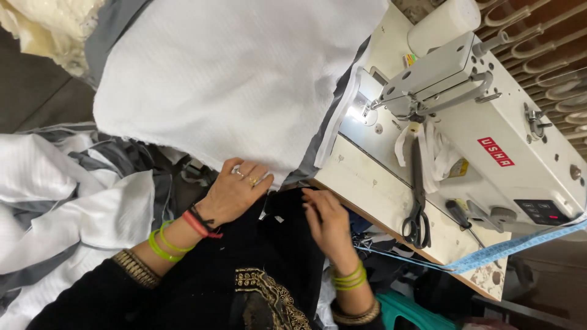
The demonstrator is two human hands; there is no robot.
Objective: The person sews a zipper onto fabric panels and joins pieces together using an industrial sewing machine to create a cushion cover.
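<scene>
White fabric [232,79] lies fed toward the sewing machine [477,122], left hand [232,192] pinching its near edge to steady it, right hand [327,223] loosely curled, empty.

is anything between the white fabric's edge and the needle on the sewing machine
Nothing visible blocks it. The white fabric already lies against the sewing machine near the lit needle area; the scissors lie off to the side.

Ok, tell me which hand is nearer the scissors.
Right. The right hand lies just beside the table edge, near the scissors; the left hand rests farther away on the white fabric.
</scene>
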